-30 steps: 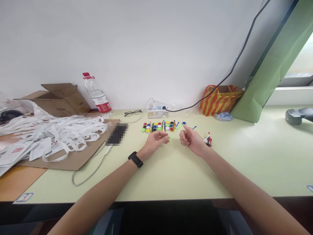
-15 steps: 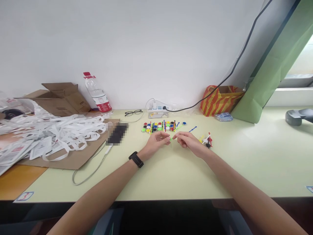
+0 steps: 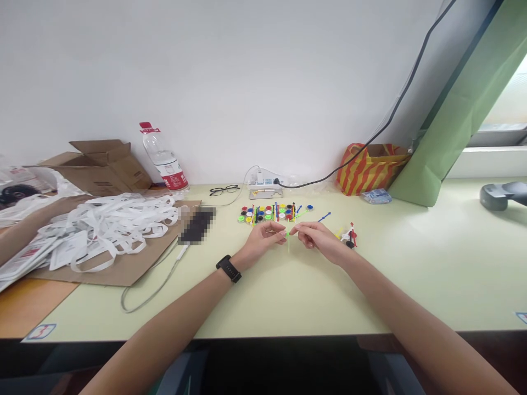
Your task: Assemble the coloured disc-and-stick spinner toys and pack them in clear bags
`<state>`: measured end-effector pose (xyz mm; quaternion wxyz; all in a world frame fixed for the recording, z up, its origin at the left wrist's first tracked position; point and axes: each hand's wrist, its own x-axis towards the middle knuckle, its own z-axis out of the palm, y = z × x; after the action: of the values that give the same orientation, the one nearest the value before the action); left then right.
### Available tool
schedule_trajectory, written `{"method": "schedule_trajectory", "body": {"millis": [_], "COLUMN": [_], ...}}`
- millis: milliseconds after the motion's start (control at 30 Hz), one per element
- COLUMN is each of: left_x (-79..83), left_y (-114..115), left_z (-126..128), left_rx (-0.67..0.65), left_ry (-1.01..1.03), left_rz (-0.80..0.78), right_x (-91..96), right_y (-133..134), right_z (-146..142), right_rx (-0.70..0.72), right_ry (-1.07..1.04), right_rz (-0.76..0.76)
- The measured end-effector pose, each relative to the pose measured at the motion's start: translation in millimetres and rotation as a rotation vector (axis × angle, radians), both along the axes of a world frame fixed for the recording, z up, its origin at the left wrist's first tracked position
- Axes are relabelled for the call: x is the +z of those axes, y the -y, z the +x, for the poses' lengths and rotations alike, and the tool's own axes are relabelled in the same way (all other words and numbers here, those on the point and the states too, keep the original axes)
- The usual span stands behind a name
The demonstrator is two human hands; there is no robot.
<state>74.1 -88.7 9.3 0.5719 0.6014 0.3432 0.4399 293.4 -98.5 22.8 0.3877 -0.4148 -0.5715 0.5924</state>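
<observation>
Hanging in the head view, a slim green piece (image 3: 289, 242) is pinched by the left hand (image 3: 263, 240), thumb and fingers closed, while the right hand (image 3: 319, 240) is held half-curled beside it, contact unclear. It could be dropped through a loose pinch, or the coloured discs (image 3: 268, 209) behind knocked by knuckles; toward the near edge, bare tabletop (image 3: 296, 302) is offered.

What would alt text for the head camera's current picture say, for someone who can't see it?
A person's left hand pinches a small green piece above a pale table, with the right hand close beside it. Behind lie colourful discs and sticks; at far left, another person's arm is at a heap of white straps.
</observation>
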Motion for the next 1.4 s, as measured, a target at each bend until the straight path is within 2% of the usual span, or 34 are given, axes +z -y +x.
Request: {"method": "schedule_trajectory", "body": {"millis": [233, 433, 767, 1000, 1133, 1200, 1300, 1400], "left_x": [3.5, 4.0, 4.9, 4.7, 5.2, 5.1, 5.6, 7.5], "left_y": [2, 4, 3, 3, 4, 4, 5, 7], "left_z": [0, 1, 0, 1, 0, 0, 0, 0], "left_rx": [-0.026, -0.023, -0.025, -0.066, -0.092, -0.091, -0.11, -0.157], "left_ry": [-0.04, -0.102, -0.118, -0.196, -0.213, -0.21, -0.216, -0.233], "left_rz": [-0.015, -0.015, -0.023, -0.028, -0.034, -0.029, -0.034, -0.036], "right_x": [-0.6, -9.2, -7.9, -11.4, -13.1, -10.8, -6.6, -5.9], "right_y": [0, -2, 6, 9, 4, -2, -12, -23], "right_z": [-1, -3, -7, -11, -9, -1, 19, 40], "right_rx": [-0.028, -0.067, -0.034, 0.014, -0.021, -0.1, -0.273, -0.404], "right_ry": [0.062, 0.232, 0.295, 0.316, 0.35, 0.457, 0.783, 1.114], "right_rz": [0.053, 0.236, 0.419, 0.424, 0.478, 0.537, 0.64, 0.611]}}
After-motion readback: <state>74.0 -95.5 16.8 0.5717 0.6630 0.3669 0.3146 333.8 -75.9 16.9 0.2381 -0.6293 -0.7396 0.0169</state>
